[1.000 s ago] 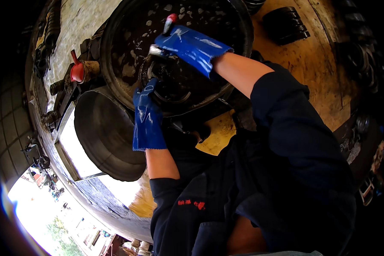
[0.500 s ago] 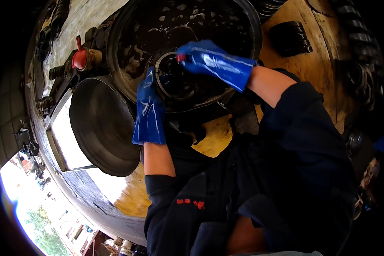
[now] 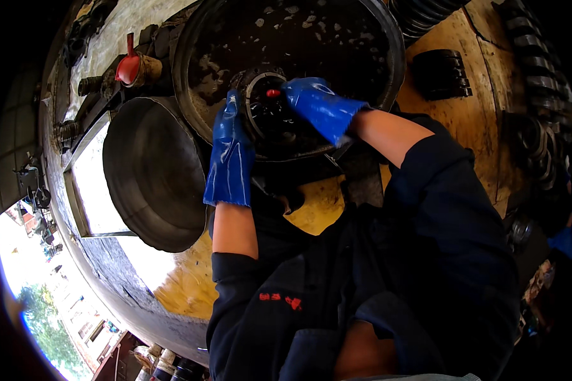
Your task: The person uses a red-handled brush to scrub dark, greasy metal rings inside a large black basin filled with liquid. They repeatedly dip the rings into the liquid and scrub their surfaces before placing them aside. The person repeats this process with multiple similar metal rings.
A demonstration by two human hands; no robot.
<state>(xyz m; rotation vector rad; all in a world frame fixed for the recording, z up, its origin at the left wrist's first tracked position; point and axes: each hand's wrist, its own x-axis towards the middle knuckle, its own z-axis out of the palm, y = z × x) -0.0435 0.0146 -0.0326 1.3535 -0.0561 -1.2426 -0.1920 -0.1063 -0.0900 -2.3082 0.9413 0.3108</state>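
A wide round dark basin (image 3: pixel 397 63) holds dark liquid with patches of foam. At its near side sits a dark ring-shaped metal part (image 3: pixel 251 95) with a bright inner edge; its lower portion is lost in shadow. My left hand (image 3: pixel 229 136), in a long blue rubber glove, grips the part's left side. In a matching glove, my right hand (image 3: pixel 314 101) is closed over the opening, with a small red tool end (image 3: pixel 273 93) sticking out of the grip. The rest of that tool is hidden, so its kind cannot be told.
An empty deep metal pan (image 3: pixel 152 178) stands tilted left of the basin. Beyond it, a red scoop (image 3: pixel 128 68) rests in a small pot. Black ribbed cylinders (image 3: pixel 442 74) sit on the stained yellowish surface to the right, with more dark ringed parts (image 3: pixel 540 82) along the edge.
My right hand has come nearer and lower over the ring's opening, with the red tool end in it. My left hand stays on the ring's side. The whole view has shifted slightly.
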